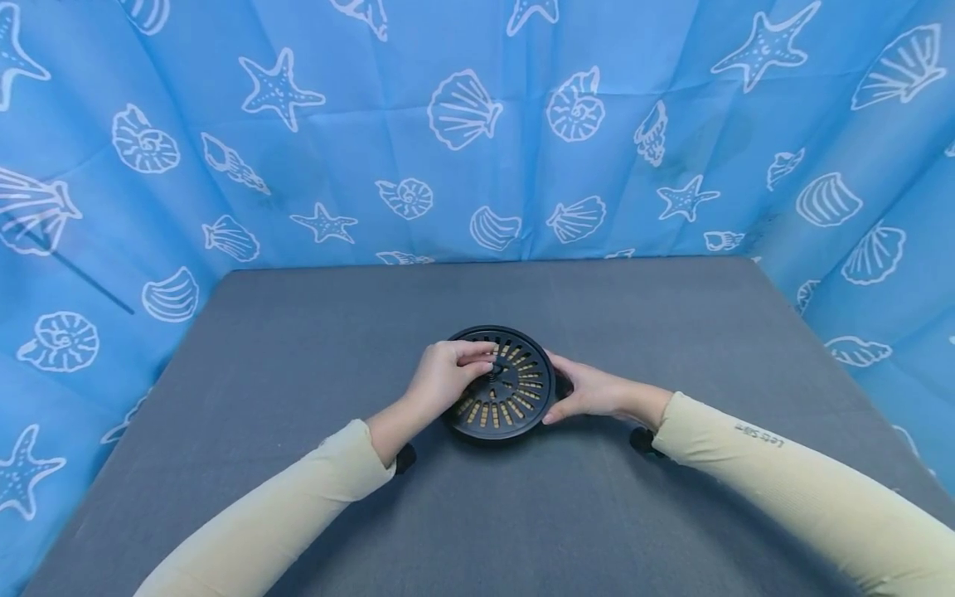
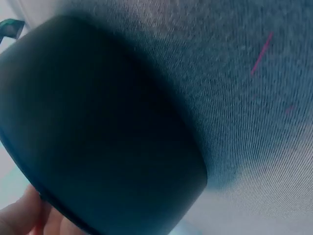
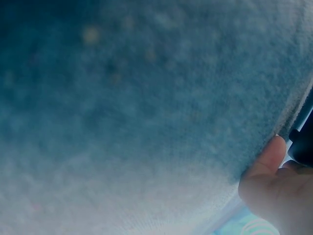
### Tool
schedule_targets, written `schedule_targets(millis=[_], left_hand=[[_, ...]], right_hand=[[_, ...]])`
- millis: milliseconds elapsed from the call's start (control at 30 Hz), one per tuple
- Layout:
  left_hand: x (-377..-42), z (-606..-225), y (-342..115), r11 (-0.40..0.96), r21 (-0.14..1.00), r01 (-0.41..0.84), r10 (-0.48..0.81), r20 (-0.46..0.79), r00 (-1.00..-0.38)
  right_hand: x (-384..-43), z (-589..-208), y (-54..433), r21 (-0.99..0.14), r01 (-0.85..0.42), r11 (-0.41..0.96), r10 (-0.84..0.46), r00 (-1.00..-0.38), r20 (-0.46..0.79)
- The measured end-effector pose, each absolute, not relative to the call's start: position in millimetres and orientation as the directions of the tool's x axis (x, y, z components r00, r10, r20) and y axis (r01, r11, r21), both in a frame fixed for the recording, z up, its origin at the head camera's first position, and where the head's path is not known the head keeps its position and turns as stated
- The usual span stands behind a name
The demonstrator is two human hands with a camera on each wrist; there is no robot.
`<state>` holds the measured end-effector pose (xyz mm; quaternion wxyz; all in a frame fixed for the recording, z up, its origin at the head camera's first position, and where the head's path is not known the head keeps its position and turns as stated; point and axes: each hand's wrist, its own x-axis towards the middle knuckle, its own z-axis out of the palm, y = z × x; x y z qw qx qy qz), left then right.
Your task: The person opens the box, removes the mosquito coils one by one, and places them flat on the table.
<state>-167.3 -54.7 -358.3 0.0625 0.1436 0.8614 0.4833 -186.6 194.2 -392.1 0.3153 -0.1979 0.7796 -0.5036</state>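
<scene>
A round black container stands on the table, topped by a black lid with radial slots. Tan, segmented-looking contents show through the slots. My left hand reaches over the lid from the left, its thumb and fingertips pinching the small knob at the centre. My right hand grips the container's right side, thumb at the front and fingers behind, around a dark side handle. In the left wrist view the container's dark wall fills much of the picture. The right wrist view catches my right thumb beside a black part.
A grey cloth-covered table lies under the container. Behind and at the sides hangs a blue curtain with white shells and starfish. Both forearms wear pale sleeves, and dark wrist devices sit under the wrists.
</scene>
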Motion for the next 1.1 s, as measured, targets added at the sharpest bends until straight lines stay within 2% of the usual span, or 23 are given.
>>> schedule_targets(millis=[400, 1100], left_hand=[[-181, -352, -60, 0.585, 0.79, 0.186, 0.389, -0.071, -0.919], [-173, -355, -55, 0.476, 0.879, 0.033, 0.25, -0.1, -0.963]], right_hand=[[-187, -393, 193, -0.91, -0.001, 0.415, -0.634, -0.718, -0.288], [-187, -392, 193, -0.906, 0.001, 0.424, -0.635, -0.713, -0.298]])
